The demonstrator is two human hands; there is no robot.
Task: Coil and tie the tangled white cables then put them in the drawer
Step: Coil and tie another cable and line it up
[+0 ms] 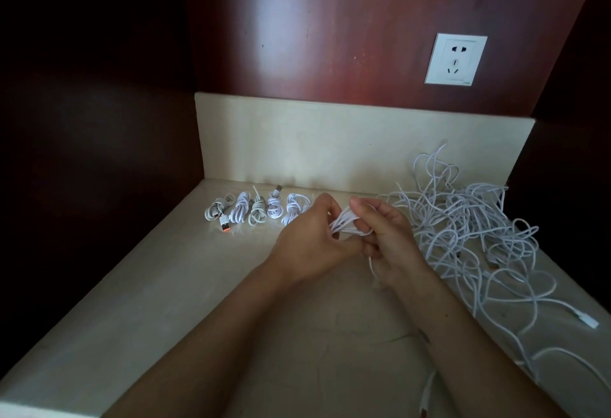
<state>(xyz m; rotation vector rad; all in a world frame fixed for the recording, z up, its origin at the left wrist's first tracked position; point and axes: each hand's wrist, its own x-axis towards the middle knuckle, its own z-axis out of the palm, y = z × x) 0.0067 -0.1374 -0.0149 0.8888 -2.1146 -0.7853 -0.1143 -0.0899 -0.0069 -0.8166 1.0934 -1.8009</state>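
Observation:
Both hands meet over the middle of the cream counter (165,302). My left hand (310,245) and my right hand (386,239) grip one small coil of white cable (344,224) between them; a loose strand hangs below my right palm. A big tangle of white cables (469,229) lies to the right, touching my right hand's side. Behind my left hand stands a row of several tied cable bundles (258,211), one with an orange-tipped plug. No drawer is in view.
A cream backsplash (330,140) runs along the rear of the counter, with dark red wood panels above and on both sides. A white wall socket (455,59) sits upper right. A loose connector (590,321) trails near the right edge.

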